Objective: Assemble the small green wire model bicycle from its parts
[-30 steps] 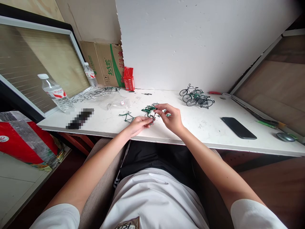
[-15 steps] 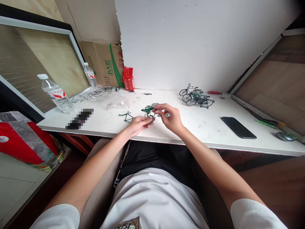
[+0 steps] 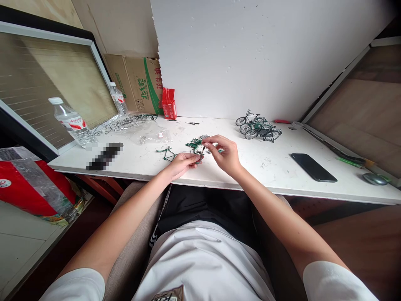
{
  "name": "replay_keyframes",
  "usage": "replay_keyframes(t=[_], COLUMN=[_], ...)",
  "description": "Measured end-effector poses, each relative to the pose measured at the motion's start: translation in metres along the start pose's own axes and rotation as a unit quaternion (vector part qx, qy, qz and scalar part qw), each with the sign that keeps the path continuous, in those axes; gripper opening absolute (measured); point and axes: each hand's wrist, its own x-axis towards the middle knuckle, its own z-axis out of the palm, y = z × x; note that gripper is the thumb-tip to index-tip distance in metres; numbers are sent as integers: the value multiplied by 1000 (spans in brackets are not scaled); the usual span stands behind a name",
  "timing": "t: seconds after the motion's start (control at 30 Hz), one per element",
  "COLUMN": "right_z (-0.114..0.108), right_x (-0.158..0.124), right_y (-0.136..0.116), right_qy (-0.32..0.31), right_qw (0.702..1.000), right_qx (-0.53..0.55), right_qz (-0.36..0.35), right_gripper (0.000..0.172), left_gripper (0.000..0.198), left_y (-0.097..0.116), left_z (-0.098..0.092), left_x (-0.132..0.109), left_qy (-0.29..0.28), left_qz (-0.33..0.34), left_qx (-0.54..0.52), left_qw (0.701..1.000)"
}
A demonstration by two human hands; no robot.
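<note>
My left hand (image 3: 184, 164) is closed near the table's front edge, pinching a small dark model bicycle part (image 3: 201, 158) between thumb and fingers; its exact kind is too small to tell. Over it, my right hand (image 3: 223, 154) grips a small screwdriver (image 3: 203, 148) between thumb and forefinger, its shaft pointing down at that part. Behind both hands lie green model pieces (image 3: 194, 144) and a small wheel (image 3: 204, 137), partly covered by my right hand. A green bicycle frame (image 3: 169, 155) rests flat just left of my left hand.
Several model bicycles (image 3: 259, 127) stand at the back right. A phone (image 3: 313, 167) lies to the right. On the left are a water bottle (image 3: 74, 124), a thin black parts tree (image 3: 131, 122) and a clear plastic bag (image 3: 156, 136). A red box (image 3: 169, 104) stands against the wall.
My right hand's fingers have shifted slightly on the screwdriver, and more of it shows. My left hand and the things on the table stay in place.
</note>
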Motion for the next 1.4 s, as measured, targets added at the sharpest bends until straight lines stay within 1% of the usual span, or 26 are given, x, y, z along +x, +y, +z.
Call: replay_keyframes(t=[0.17,0.3,0.43,0.63,0.9,1.1,1.27,1.4], right_z=[-1,-1,-1,0,0,-1,-1,-1], right_x=[0,0,0,0,0,0,0,0], right_y=[0,1,1,0,1,-1,0,-2], right_qy=[-8,-15,-17,-3,10,20,23,24], right_qw=[1000,999,1000,1000,999,1000,1000,999], right_qx=[17,30,21,-15,-27,-10,-7,-24], right_qz=[6,-8,-10,-21,-12,-6,9,-7], right_gripper=[24,21,21,20,26,29,36,31], left_gripper=[41,41,39,39,40,39,37,38], left_y=[0,1,1,1,1,2,-1,-2], left_z=[0,1,1,1,0,2,-1,-3], left_x=[-1,-1,-1,-1,-2,-2,0,0], left_qy=[-1,-2,-2,-7,-8,-6,-8,-17], left_qz=[2,2,3,4,5,4,7,8], left_qx=[3,7,6,8,11,13,10,20], left_qw=[1000,1000,1000,1000,1000,1000,1000,1000])
